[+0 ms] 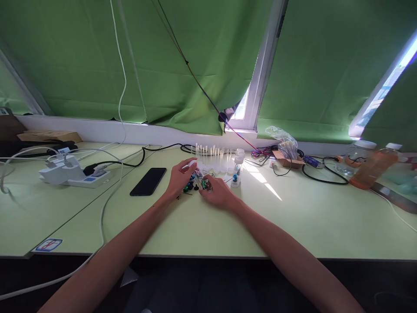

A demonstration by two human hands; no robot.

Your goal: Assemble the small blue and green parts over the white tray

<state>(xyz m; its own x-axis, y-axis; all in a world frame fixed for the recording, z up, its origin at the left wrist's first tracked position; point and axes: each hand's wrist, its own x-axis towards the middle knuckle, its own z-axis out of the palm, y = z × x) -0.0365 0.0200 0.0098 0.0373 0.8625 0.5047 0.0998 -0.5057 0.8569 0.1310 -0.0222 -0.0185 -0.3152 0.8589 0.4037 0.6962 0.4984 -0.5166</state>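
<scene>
My left hand [181, 177] is closed around what looks like a clear tube [197, 173] with a white end, tilted over a small heap of parts. My right hand [219, 191] reaches into that heap, fingers curled at some green and silvery small electronic parts [205, 184]; exactly what they pinch is hidden. Blue, green and black small parts [189, 187] lie on the table between the hands. Behind them stands a row of clear tubes [215, 160]. Just right of my right hand, another clear tube [236, 174] stands upright with blue parts inside.
A black phone [148, 181] lies left of my hands. Farther left is a white power strip [81, 176] with plugs and cables. At the right are a small cardboard box [286, 159] with a plastic bag, black cables, and an orange drink bottle [374, 167]. Green blinds hang behind.
</scene>
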